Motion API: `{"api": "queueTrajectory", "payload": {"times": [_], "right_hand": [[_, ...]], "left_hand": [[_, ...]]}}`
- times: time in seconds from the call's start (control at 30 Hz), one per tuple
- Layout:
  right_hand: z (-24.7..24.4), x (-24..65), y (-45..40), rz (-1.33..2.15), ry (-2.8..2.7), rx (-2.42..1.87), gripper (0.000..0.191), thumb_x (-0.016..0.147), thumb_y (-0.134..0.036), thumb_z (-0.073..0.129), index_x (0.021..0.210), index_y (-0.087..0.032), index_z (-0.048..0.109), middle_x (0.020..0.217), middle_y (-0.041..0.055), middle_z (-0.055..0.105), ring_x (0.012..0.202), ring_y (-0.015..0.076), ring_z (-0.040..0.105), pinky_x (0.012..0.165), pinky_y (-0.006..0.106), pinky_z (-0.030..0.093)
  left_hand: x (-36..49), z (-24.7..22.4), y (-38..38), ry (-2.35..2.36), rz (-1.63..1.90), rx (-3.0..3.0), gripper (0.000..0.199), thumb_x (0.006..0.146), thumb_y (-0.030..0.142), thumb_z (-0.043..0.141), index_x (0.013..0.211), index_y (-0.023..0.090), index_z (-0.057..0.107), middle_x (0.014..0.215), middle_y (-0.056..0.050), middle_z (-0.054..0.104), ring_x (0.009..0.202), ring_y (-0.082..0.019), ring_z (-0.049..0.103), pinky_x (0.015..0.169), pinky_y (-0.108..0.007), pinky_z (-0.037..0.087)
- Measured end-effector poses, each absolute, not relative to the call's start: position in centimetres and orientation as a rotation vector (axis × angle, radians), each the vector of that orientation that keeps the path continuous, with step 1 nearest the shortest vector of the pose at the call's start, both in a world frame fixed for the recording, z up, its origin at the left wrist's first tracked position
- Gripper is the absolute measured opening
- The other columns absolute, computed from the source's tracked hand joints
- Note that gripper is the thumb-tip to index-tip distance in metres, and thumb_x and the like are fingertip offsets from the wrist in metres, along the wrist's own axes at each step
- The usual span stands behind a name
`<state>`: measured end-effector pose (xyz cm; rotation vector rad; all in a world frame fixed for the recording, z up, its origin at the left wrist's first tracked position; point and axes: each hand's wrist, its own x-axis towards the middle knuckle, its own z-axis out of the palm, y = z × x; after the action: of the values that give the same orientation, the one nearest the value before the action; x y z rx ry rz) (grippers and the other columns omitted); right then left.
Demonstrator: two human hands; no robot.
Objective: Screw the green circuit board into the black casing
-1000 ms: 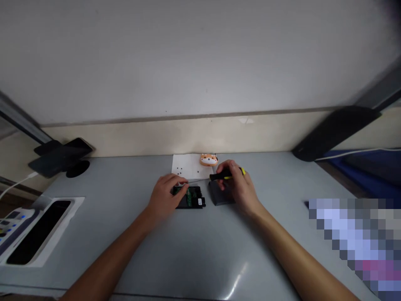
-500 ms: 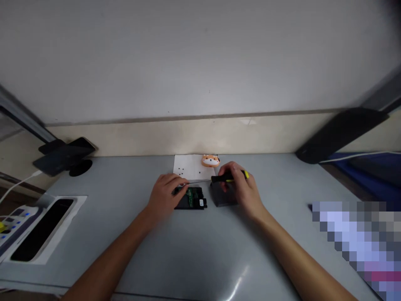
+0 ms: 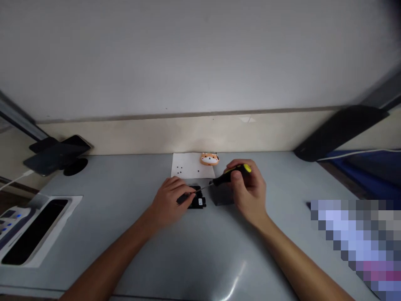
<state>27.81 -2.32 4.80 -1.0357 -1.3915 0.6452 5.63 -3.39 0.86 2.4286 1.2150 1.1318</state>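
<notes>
My right hand is wrapped round the black and yellow handle of a screwdriver, its thin shaft pointing left and slightly down. The fingertips of my left hand are pressed together at the shaft's tip, over a black device with a circuit board; whatever they pinch there is too small to make out. My left hand covers the device's left part. Right of the device lies a dark flat box-like part, partly behind my right hand.
Behind the hands, white paper bears several tiny dark screws and an orange animal-faced case. A phone and a power strip lie at left, near a phone on a stand. A black cylindrical object leans at back right.
My left fingers have moved right and down over the device, covering more of its board. My right hand has shifted right, and the screwdriver now slants more steeply down to the left.
</notes>
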Motion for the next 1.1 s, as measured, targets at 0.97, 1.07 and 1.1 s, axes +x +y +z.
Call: {"api": "queueTrajectory", "payload": {"times": [0.97, 1.07, 1.1], "right_hand": [[3.5, 27.1, -1.9, 0.661, -1.625, -1.149, 0.019, 0.097, -0.045, 0.058, 0.099, -0.026, 0.061, 0.096, 0.0057, 0.066, 0.080, 0.0203, 0.060, 0.061, 0.031, 0.045], [3.5, 27.1, -1.9, 0.649, -1.626, -1.151, 0.020, 0.097, -0.046, 0.058, 0.100, -0.026, 0.061, 0.096, 0.0057, 0.066, 0.081, 0.0206, 0.060, 0.062, 0.031, 0.045], [3.5, 27.1, -1.9, 0.646, -1.626, -1.153, 0.020, 0.097, -0.046, 0.058, 0.100, -0.026, 0.061, 0.096, 0.0057, 0.066, 0.082, 0.0207, 0.060, 0.062, 0.031, 0.045]], "left_hand": [[4.2, 0.8, -2.8, 1.164, 0.614, 2.431, 0.056, 0.089, 0.034, 0.073, 0.141, 0.033, 0.053, 0.136, -0.003, 0.064, 0.129, -0.027, 0.052, 0.111, -0.047, 0.042], [4.2, 0.8, -2.8, 1.166, 0.630, 2.429, 0.056, 0.089, 0.034, 0.073, 0.141, 0.033, 0.054, 0.135, -0.004, 0.064, 0.128, -0.027, 0.054, 0.110, -0.047, 0.043], [4.2, 0.8, -2.8, 1.169, 0.630, 2.429, 0.055, 0.089, 0.034, 0.073, 0.141, 0.033, 0.054, 0.135, -0.004, 0.064, 0.128, -0.027, 0.054, 0.111, -0.047, 0.043]]}}
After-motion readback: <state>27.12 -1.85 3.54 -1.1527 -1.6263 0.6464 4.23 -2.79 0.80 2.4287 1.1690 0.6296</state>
